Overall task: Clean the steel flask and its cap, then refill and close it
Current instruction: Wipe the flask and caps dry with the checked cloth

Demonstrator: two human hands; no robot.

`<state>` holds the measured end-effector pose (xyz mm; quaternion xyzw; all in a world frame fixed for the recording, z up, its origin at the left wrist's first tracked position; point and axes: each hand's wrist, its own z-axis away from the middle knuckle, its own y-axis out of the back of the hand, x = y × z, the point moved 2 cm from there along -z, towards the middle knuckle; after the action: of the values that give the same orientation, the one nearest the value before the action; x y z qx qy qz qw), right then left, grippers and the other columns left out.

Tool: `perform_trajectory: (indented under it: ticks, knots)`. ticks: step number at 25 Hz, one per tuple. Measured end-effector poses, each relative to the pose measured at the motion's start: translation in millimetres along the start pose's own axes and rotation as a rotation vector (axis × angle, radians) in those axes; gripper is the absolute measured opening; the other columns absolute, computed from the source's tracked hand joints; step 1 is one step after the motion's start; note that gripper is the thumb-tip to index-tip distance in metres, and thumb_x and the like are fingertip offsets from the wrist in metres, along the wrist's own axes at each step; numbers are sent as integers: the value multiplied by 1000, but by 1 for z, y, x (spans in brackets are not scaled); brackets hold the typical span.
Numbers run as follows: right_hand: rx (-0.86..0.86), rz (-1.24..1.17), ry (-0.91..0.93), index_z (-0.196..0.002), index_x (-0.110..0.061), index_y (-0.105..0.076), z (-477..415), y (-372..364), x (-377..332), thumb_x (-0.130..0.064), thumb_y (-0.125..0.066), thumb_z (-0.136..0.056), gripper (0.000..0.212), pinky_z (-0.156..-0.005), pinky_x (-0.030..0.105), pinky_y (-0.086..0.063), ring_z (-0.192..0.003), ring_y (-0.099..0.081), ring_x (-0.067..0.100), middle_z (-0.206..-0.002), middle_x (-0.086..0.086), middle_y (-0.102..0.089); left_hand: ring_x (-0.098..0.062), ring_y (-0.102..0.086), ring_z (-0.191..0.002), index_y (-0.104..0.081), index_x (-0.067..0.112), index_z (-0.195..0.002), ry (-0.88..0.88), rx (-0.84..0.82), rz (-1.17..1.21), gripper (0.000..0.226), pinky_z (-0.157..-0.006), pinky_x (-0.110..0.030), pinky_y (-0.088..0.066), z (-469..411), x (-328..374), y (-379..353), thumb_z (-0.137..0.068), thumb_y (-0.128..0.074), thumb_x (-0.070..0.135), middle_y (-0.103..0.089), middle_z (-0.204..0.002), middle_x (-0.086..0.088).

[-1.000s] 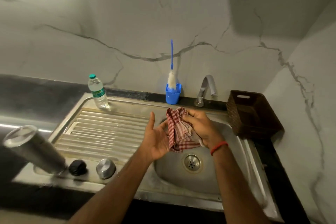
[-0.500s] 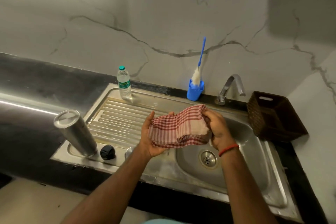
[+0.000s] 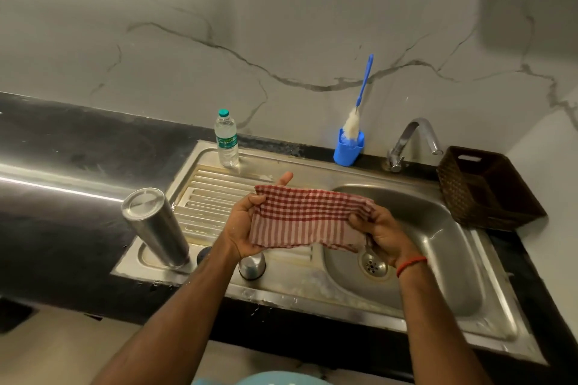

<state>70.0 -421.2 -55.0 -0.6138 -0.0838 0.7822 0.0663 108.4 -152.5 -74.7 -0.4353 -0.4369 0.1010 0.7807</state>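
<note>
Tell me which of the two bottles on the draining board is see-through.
The plastic water bottle with the green cap, standing at the back. The steel flask at the front left is opaque metal.

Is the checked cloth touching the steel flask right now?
Apart. The head view shows bare drainboard ribs between the checked cloth, held stretched between the left hand and right hand, and the steel flask standing to its left.

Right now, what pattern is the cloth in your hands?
The cloth is red-and-white check, seen in the head view.
</note>
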Motion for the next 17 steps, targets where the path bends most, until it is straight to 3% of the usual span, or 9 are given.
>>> perform_trajectory:
  ticks: [5, 13, 15, 17]
  knots:
    - [127, 111, 14, -112, -9, -72, -4, -17, 20, -16, -73, -78, 35, -85, 42, -60, -104, -70, 34, -107, 13, -76, -36, -50, -130, -49, 24, -150, -1, 14, 18, 60, -111, -59, -38, 4, 5, 23, -94, -29, 26, -50, -150, -15]
    - [54, 146, -9, -119, -5, -67, -10, -33, 20, 17, -78, -67, 57, -84, 40, -61, -103, -72, 29, -109, 15, -74, -37, -62, -112, -59, 10, -140, 71, 169, -60, 62, -92, -51, -52, 11, 13, 50, -78, -56, 18, -60, -135, -20]
    - [48, 154, -23, -119, -6, -67, -14, -37, 22, 17, -77, -68, 57, -84, 40, -61, -102, -72, 27, -109, 14, -75, -37, -63, -110, -63, 10, -134, 75, 215, -81, 52, -95, -54, -51, 13, 16, 54, -83, -54, 15, -63, -131, -20]
    - [80, 93, -12, -116, -4, -68, -19, -40, 23, 12, -74, -73, 47, -80, 38, -62, -98, -72, 29, -106, 14, -75, -37, -59, -120, -63, 12, -136, 65, 236, -78, 50, -110, -58, -42, 14, 18, 59, -89, -47, 17, -60, -139, -20]
